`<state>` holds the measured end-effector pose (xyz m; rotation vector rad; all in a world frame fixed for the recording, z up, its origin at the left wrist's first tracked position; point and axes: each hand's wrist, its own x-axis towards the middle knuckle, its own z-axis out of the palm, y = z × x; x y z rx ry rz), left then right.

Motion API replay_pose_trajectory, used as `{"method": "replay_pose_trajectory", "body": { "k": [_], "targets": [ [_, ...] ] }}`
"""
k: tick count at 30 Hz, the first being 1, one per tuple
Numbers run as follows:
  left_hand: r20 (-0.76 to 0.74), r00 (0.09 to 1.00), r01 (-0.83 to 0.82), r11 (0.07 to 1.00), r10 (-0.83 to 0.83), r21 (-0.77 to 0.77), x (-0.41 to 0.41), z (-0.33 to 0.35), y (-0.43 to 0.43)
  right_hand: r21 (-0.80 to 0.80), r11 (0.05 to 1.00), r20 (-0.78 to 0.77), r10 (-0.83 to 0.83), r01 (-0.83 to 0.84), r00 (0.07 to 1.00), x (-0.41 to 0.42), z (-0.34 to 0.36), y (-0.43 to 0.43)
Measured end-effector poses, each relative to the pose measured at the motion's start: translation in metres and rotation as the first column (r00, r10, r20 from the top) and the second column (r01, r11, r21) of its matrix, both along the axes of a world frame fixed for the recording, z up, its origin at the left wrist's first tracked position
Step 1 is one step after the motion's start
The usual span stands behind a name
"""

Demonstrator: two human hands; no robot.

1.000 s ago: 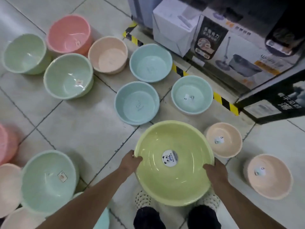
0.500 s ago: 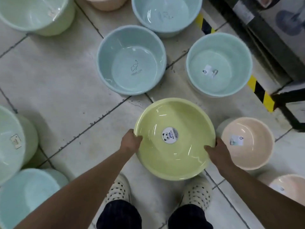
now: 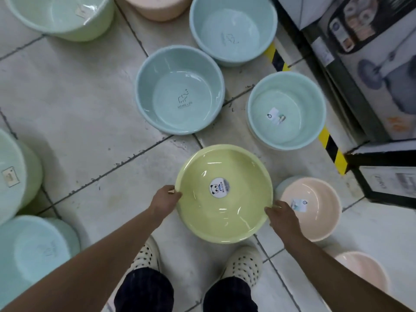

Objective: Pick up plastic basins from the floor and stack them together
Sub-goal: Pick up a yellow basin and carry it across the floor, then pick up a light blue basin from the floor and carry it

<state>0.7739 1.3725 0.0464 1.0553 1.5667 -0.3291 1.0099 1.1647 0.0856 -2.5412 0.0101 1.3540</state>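
A yellow-green basin (image 3: 225, 212) with a round panda sticker sits low over the tiled floor just in front of my feet. My left hand (image 3: 165, 199) grips its left rim, thumb over the edge. My right hand (image 3: 281, 216) grips the right rim. A blue basin (image 3: 180, 91) with an elephant print stands on the floor beyond it. A second blue basin (image 3: 231, 28) is farther back, and a mint-blue one (image 3: 287, 110) with a label stands to the right.
A peach basin (image 3: 315, 208) stands right of the yellow one, another peach one (image 3: 364, 269) lower right. Green and blue basins (image 3: 18, 176) (image 3: 33, 251) crowd the left edge. Boxed goods on a shelf (image 3: 371, 70) with yellow-black tape line the right.
The view has dropped closer to the floor and the yellow-green basin has gone down with both hands still on its rim. The far pink and green basins have left the view.
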Motion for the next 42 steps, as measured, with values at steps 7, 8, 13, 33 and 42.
{"method": "replay_pose_trajectory", "body": {
  "k": [7,8,13,33,42],
  "targets": [
    [0.036,0.997,0.070,0.997,-0.071,0.035,-0.021,0.117,0.050,0.075,0.997,0.002,-0.031,0.031,1.000,0.000,0.136,0.056],
    [0.039,0.996,0.079,0.996,-0.081,0.041,-0.023,0.136,0.062,0.097,0.995,0.007,-0.035,0.035,0.999,0.000,0.153,0.069],
    [0.043,0.999,0.019,0.997,-0.022,0.073,-0.017,0.230,0.126,0.174,0.984,0.002,-0.033,0.033,0.999,0.001,0.234,0.135],
    [-0.016,0.985,0.168,0.957,-0.170,0.237,0.114,0.172,0.312,0.091,0.969,-0.113,-0.217,0.228,0.970,0.042,0.126,0.278],
    [-0.130,0.957,0.284,0.934,-0.261,0.216,0.142,-0.028,0.380,0.043,0.852,-0.169,-0.508,0.521,0.845,0.037,-0.079,0.346]
  ]
}}
